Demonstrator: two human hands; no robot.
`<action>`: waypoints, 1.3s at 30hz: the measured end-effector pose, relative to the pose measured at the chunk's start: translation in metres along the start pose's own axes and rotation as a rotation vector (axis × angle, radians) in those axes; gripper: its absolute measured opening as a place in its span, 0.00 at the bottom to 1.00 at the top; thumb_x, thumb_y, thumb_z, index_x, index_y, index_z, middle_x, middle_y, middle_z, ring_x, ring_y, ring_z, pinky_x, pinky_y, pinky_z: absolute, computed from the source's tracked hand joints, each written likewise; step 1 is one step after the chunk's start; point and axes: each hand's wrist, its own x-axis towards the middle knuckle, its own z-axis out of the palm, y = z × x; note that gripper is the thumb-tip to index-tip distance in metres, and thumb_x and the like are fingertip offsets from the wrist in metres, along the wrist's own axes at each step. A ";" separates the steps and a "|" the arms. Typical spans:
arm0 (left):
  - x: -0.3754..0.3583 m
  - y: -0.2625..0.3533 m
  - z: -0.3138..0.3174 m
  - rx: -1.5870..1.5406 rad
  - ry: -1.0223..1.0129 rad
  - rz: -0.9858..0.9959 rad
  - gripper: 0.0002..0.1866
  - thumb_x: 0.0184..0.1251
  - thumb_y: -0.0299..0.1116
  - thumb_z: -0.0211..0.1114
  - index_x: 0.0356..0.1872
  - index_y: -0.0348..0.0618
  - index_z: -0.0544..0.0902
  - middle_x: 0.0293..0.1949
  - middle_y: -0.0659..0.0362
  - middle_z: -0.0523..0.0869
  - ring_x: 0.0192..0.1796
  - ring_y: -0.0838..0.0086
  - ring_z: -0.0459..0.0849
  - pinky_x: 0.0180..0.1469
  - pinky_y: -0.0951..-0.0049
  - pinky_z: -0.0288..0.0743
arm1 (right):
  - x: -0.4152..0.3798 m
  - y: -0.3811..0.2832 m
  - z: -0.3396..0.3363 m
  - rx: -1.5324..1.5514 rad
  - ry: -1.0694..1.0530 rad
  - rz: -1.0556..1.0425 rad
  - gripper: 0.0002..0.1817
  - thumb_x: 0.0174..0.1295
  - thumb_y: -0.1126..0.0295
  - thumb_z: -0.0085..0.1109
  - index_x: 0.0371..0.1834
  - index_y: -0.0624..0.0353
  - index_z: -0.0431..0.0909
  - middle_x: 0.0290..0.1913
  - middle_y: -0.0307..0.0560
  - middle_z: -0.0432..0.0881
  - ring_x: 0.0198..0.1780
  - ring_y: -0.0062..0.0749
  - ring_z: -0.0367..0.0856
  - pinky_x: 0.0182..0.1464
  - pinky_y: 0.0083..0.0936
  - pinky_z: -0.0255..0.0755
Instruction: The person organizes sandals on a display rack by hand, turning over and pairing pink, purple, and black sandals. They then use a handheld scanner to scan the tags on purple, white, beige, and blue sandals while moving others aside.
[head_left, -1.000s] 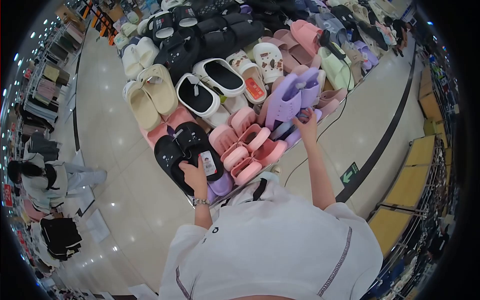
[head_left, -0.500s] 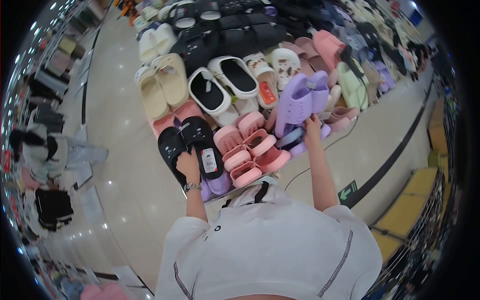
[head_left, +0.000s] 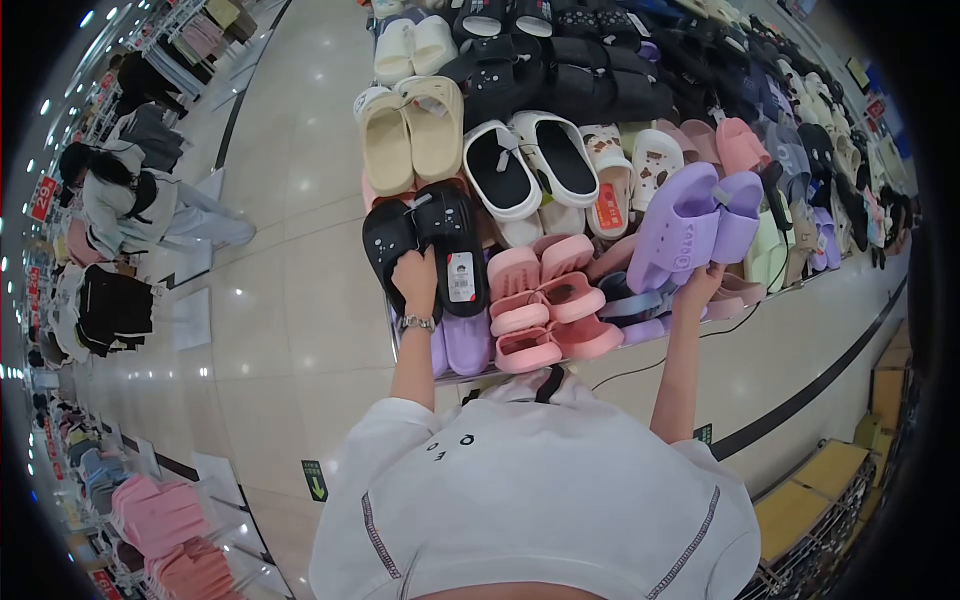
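My left hand, with a metal watch on the wrist, has its fingers closed on a pair of black slippers at the near left corner of the shoe display. A white tag hangs on the right one. Under this pair lie purple slippers. At the near right, my right hand grips the lower end of a pair of lilac slippers, tilted up with their tops towards me. Its fingertips are hidden behind them. Between my hands are stacked pink slippers.
Behind stand beige slippers, white clogs with black insoles and many black slippers. A dark cable runs by the right edge. To the left, a person is beside clothes racks. Yellow-topped shelving stands at the lower right.
The whole view has shifted, so the display sits further right in it. The black slippers have turned a little more upright in the picture. Both hands keep their hold.
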 end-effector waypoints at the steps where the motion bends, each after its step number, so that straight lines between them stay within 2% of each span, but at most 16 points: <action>1: 0.004 -0.001 0.002 0.014 -0.010 0.033 0.24 0.58 0.50 0.58 0.21 0.33 0.81 0.24 0.42 0.81 0.30 0.51 0.82 0.33 0.59 0.76 | 0.002 -0.001 -0.001 -0.001 0.000 -0.007 0.21 0.55 0.79 0.55 0.54 0.65 0.67 0.53 0.45 0.73 0.51 0.28 0.73 0.54 0.24 0.65; 4: 0.009 -0.002 0.007 0.044 -0.013 0.093 0.23 0.58 0.49 0.59 0.21 0.34 0.81 0.24 0.44 0.82 0.29 0.52 0.83 0.32 0.59 0.77 | 0.001 -0.013 0.001 0.001 0.083 -0.012 0.24 0.53 0.75 0.60 0.54 0.64 0.69 0.52 0.47 0.74 0.52 0.34 0.71 0.56 0.28 0.63; 6: 0.011 -0.003 0.010 0.051 -0.012 0.117 0.23 0.57 0.49 0.60 0.21 0.35 0.81 0.23 0.44 0.82 0.28 0.53 0.83 0.31 0.60 0.77 | -0.003 -0.033 0.001 -0.802 0.219 -0.332 0.26 0.48 0.71 0.64 0.53 0.63 0.71 0.51 0.51 0.74 0.54 0.42 0.69 0.57 0.33 0.60; 7: 0.012 -0.002 0.010 0.060 -0.010 0.137 0.22 0.56 0.49 0.60 0.21 0.35 0.81 0.23 0.44 0.82 0.28 0.53 0.83 0.31 0.60 0.77 | -0.007 -0.045 0.006 -0.808 0.221 -0.328 0.26 0.48 0.71 0.64 0.53 0.63 0.71 0.51 0.51 0.74 0.54 0.42 0.69 0.57 0.33 0.60; 9: 0.013 -0.001 0.013 0.065 -0.013 0.156 0.22 0.56 0.49 0.60 0.21 0.35 0.81 0.23 0.44 0.82 0.28 0.53 0.83 0.30 0.60 0.77 | -0.013 -0.070 0.020 -0.867 0.205 -0.624 0.26 0.46 0.70 0.66 0.52 0.62 0.73 0.51 0.54 0.74 0.56 0.48 0.65 0.58 0.36 0.57; 12: 0.016 0.000 0.017 0.092 0.040 0.174 0.21 0.54 0.49 0.62 0.19 0.38 0.81 0.21 0.48 0.82 0.25 0.55 0.83 0.29 0.61 0.77 | -0.010 -0.091 0.025 -1.027 0.240 -0.858 0.26 0.45 0.71 0.66 0.51 0.63 0.73 0.49 0.55 0.74 0.54 0.49 0.67 0.58 0.37 0.57; 15: 0.015 0.000 0.015 0.101 0.025 0.167 0.22 0.53 0.50 0.62 0.18 0.39 0.81 0.21 0.48 0.82 0.25 0.56 0.83 0.29 0.61 0.77 | 0.000 -0.102 0.019 -0.894 0.104 -0.886 0.23 0.47 0.71 0.66 0.48 0.66 0.74 0.47 0.54 0.76 0.51 0.44 0.71 0.53 0.34 0.64; 18: 0.015 -0.002 0.012 0.099 -0.002 0.172 0.22 0.53 0.51 0.62 0.20 0.38 0.81 0.23 0.47 0.82 0.26 0.56 0.83 0.29 0.61 0.77 | -0.002 -0.103 0.026 -0.536 0.158 -0.634 0.19 0.51 0.72 0.64 0.45 0.68 0.73 0.45 0.52 0.78 0.47 0.36 0.75 0.47 0.27 0.69; 20: 0.013 -0.005 0.010 0.006 -0.050 0.189 0.23 0.54 0.51 0.62 0.23 0.36 0.80 0.24 0.44 0.81 0.28 0.53 0.83 0.31 0.61 0.77 | -0.001 -0.109 0.033 -0.508 0.224 -0.661 0.17 0.52 0.73 0.62 0.44 0.69 0.73 0.45 0.51 0.78 0.45 0.33 0.75 0.44 0.24 0.70; 21: 0.010 -0.009 0.009 0.012 -0.094 0.184 0.22 0.54 0.51 0.61 0.33 0.37 0.77 0.23 0.47 0.82 0.29 0.54 0.83 0.32 0.63 0.76 | 0.000 -0.113 0.038 -0.479 0.296 -0.689 0.16 0.54 0.73 0.61 0.43 0.70 0.72 0.44 0.49 0.78 0.43 0.30 0.76 0.42 0.21 0.71; 25: -0.016 -0.022 -0.007 -0.280 -0.188 0.161 0.20 0.58 0.44 0.60 0.45 0.40 0.70 0.22 0.56 0.80 0.28 0.62 0.81 0.30 0.67 0.72 | 0.008 -0.117 0.055 -0.213 0.210 -0.590 0.15 0.56 0.73 0.59 0.42 0.72 0.71 0.41 0.48 0.78 0.40 0.26 0.76 0.43 0.19 0.69; 29: -0.049 -0.035 -0.016 -0.534 -0.162 0.227 0.14 0.60 0.31 0.60 0.44 0.39 0.70 0.20 0.58 0.75 0.22 0.73 0.74 0.27 0.73 0.68 | 0.009 -0.105 0.078 -0.097 0.174 -0.468 0.13 0.57 0.74 0.57 0.43 0.72 0.71 0.41 0.48 0.78 0.40 0.25 0.75 0.44 0.18 0.68; 33: -0.079 -0.050 -0.024 -0.745 -0.188 0.163 0.10 0.62 0.28 0.58 0.43 0.40 0.72 0.24 0.62 0.75 0.26 0.80 0.73 0.28 0.79 0.67 | -0.010 -0.111 0.108 -0.050 0.137 -0.476 0.14 0.58 0.73 0.57 0.43 0.71 0.71 0.41 0.48 0.78 0.40 0.25 0.74 0.44 0.18 0.68; 36: -0.093 -0.063 -0.029 -0.863 -0.228 0.098 0.09 0.62 0.28 0.58 0.43 0.40 0.73 0.24 0.64 0.74 0.27 0.83 0.72 0.29 0.80 0.67 | -0.045 -0.121 0.129 -0.059 0.011 -0.363 0.13 0.57 0.73 0.58 0.43 0.70 0.72 0.41 0.45 0.77 0.41 0.25 0.74 0.45 0.20 0.68; 38: -0.098 -0.073 -0.032 -0.922 -0.209 0.051 0.09 0.62 0.28 0.58 0.42 0.40 0.73 0.25 0.65 0.74 0.28 0.83 0.72 0.30 0.81 0.67 | -0.078 -0.127 0.147 -0.274 -0.029 -0.244 0.14 0.56 0.74 0.58 0.43 0.68 0.72 0.41 0.43 0.77 0.42 0.25 0.73 0.47 0.22 0.67; 39: -0.101 -0.078 -0.034 -0.983 -0.192 0.012 0.08 0.62 0.28 0.58 0.42 0.40 0.74 0.25 0.65 0.74 0.28 0.83 0.72 0.31 0.82 0.67 | -0.099 -0.126 0.157 -0.162 -0.099 -0.170 0.14 0.56 0.73 0.58 0.44 0.68 0.72 0.42 0.43 0.76 0.42 0.24 0.73 0.47 0.22 0.67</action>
